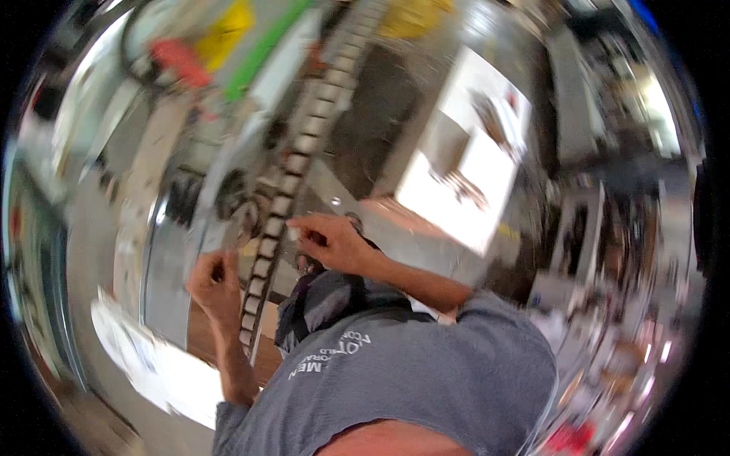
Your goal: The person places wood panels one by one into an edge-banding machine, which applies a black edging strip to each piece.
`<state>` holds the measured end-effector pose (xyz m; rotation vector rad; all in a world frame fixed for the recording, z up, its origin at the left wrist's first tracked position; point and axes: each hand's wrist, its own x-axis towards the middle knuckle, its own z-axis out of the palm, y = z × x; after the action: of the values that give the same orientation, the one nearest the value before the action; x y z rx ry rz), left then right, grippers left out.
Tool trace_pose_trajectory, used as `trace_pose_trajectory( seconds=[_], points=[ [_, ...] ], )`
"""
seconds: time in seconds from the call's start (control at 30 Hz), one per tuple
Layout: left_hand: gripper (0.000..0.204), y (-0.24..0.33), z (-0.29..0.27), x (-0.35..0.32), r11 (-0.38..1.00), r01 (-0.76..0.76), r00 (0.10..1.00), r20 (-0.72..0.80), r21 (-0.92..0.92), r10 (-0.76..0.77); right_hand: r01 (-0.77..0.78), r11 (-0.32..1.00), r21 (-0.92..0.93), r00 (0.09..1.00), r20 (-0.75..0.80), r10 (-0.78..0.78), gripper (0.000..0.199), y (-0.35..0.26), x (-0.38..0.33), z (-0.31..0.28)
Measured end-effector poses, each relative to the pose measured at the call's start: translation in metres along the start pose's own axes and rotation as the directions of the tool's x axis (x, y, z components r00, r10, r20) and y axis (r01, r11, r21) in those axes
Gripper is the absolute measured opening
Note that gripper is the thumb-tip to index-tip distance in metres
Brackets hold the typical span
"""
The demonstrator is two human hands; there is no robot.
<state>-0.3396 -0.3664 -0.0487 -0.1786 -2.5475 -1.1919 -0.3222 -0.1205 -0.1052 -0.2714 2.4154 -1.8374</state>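
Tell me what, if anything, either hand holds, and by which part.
It cannot be told: the left hand and right hand are curled, but too blurred.

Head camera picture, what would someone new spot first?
Probably the bright white surface, right of the middle near the top. Next, the long chain-like strip slanting down from the top edge, passing between the left hand and the right hand in the picture.

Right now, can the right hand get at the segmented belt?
Probably yes: the right hand appears beside the segmented belt, with nothing visible blocking the way between them, though blur and this single view leave the height gap uncertain.
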Motion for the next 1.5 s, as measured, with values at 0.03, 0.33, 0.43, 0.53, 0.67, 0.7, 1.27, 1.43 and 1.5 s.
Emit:
trace_pose_trajectory(
  seconds=[0.03, 0.33, 0.43, 0.53, 0.67, 0.7, 1.27, 1.43, 1.5],
  points=[
    [0.014, 0.004, 0.017, -0.011, 0.994, -0.044, 0.996, 0.076, -0.095, 0.052, 0.031, 0.996, -0.078, 0.991, -0.131, -0.041, 0.035, 0.000, -0.008, -0.011],
    [0.014, 0.040, 0.101, -0.039, 0.944, 0.208, 0.681, 0.731, -0.256, 0.049, -0.434, 0.900, 0.039, 0.109, -0.989, 0.096, 0.039, 0.097, -0.165, -0.221],
    [0.015, 0.029, 0.119, -0.035, 0.947, 0.212, 0.696, 0.718, -0.242, 0.028, -0.491, 0.841, 0.225, -0.027, -0.970, 0.243, 0.051, 0.151, -0.212, -0.267],
    [0.017, 0.027, 0.132, -0.028, 0.939, 0.243, 0.708, 0.706, -0.243, 0.000, -0.613, 0.722, 0.320, 0.017, -0.909, 0.417, 0.057, 0.197, -0.232, -0.289],
    [0.016, 0.030, 0.145, -0.028, 0.927, 0.317, 0.698, 0.711, -0.200, -0.085, -0.528, 0.718, 0.453, 0.082, -0.815, 0.574, 0.057, 0.186, -0.214, -0.300],
    [0.016, 0.033, 0.150, -0.027, 0.923, 0.321, 0.700, 0.709, -0.212, -0.081, -0.526, 0.716, 0.459, 0.075, -0.814, 0.577, 0.057, 0.188, -0.217, -0.303],
    [0.065, 0.089, 0.142, -0.008, 0.929, -0.260, 0.781, 0.508, -0.264, 0.363, -0.169, 0.930, 0.327, 0.560, -0.744, 0.364, 0.037, 0.051, -0.119, -0.173],
    [0.066, 0.032, 0.105, -0.018, 0.975, -0.211, 0.957, 0.191, -0.069, 0.221, -0.061, 0.805, 0.590, 0.914, -0.292, 0.283, 0.022, 0.017, 0.007, -0.008],
    [0.056, 0.003, 0.074, -0.009, 0.988, -0.155, 0.986, 0.067, 0.028, 0.153, 0.004, 0.751, 0.660, 0.974, -0.172, 0.147, 0.016, 0.002, 0.046, 0.030]
  ],
)
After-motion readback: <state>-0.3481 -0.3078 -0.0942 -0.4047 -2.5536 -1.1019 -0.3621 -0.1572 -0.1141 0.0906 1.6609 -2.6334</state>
